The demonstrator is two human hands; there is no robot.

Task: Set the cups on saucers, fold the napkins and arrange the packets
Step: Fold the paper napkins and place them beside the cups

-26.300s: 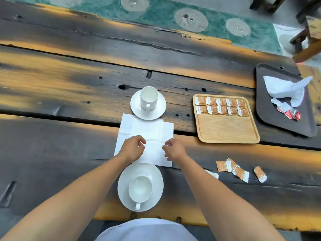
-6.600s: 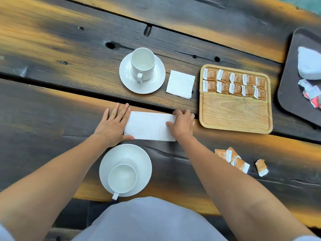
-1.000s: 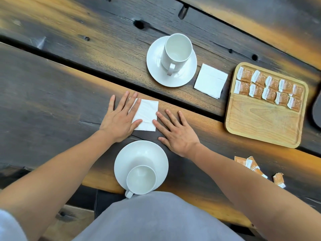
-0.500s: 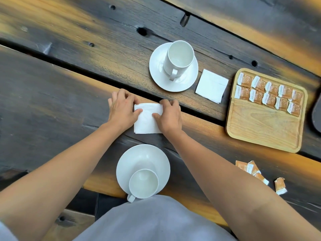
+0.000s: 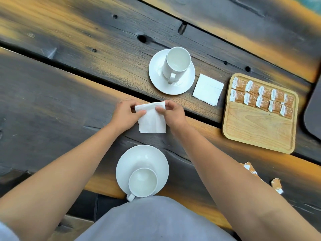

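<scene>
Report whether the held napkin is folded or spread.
Folded: the napkin is a small square, pinched by left hand and right hand.

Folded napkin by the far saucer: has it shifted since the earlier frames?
No. The folded napkin lies between the far saucer and the wooden tray, just as before; only the camera has moved.

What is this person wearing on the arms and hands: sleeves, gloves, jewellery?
The left hand and right hand are ungloved, with no rings or watch showing. Both arms are bare; a pale sleeve shows only at the lower left corner.
</scene>
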